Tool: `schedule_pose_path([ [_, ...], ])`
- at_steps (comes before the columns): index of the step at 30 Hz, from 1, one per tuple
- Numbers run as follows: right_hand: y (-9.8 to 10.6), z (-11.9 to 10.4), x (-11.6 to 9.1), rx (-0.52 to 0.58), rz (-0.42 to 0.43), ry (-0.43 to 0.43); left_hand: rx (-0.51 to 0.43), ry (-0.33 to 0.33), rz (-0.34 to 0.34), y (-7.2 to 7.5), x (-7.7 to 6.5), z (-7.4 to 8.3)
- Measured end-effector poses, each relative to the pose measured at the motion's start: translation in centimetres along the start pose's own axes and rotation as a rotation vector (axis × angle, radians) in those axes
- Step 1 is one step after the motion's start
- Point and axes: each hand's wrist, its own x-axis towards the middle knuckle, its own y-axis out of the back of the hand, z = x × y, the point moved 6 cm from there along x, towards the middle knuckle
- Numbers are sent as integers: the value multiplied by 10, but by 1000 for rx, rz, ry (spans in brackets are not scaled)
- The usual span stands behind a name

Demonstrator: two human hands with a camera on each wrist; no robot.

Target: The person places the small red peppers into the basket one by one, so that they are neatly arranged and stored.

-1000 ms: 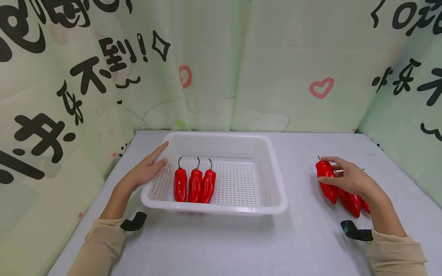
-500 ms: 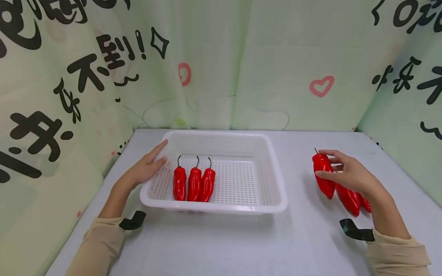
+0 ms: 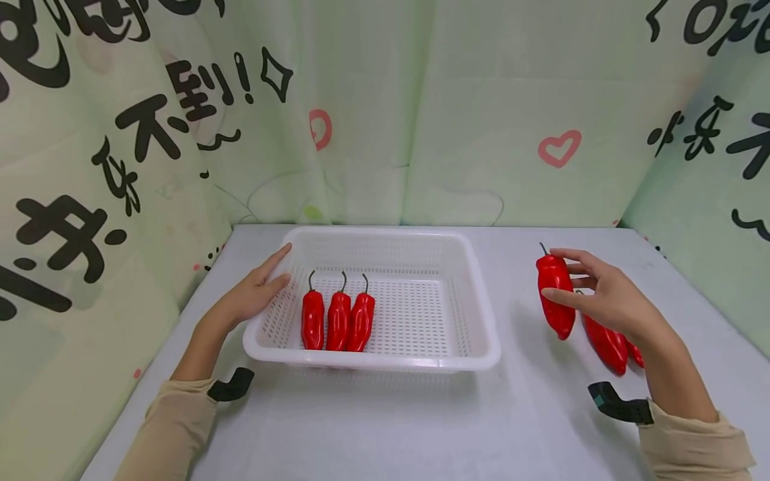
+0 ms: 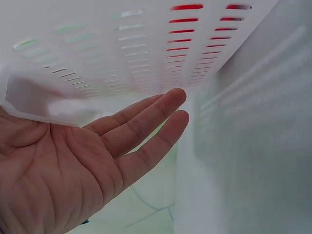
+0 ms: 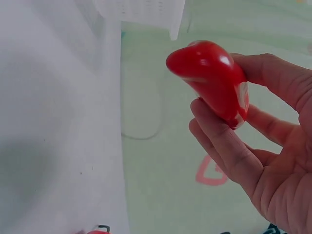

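R hand (image 3: 613, 297) has a red pepper (image 3: 552, 274), held up off the surface (image 3: 409, 427) on the R side. Basket (image 3: 415, 364) is L of it, approx. same depth, w/ a gap of surface between, so well apart. Held pepper's long axis runs approx. near-far: stem far, tip near & a bit R, i.e. crosswise to the line toward the basket. R hand is obv. the nearer one to it; L hand (image 3: 249, 297) is across at the basket's L wall.

R fingers: part-closed, only as wide as the pepper; thumb across its middle, index up nr. the stem end. L fingers: almost straight, slightly spread, thumb over the rim; L wrist view shows 3 fingers stretched outside the wall, not curled. Can't tell if those tips touch it.

In basket, L half: 3 red peppers (image 3: 339, 322) side by side, stems far, approx. parallel to the held one. Loose peppers (image 3: 606, 349) lie on the surface, nearer & R of the held one, partly hidden by R hand, so exact no. unclear.
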Motion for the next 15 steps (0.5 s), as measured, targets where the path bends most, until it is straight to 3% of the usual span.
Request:
schedule_pose_path([
  [15,-4,-30,-7,29,42,78,5,-1,6,0,0,1],
])
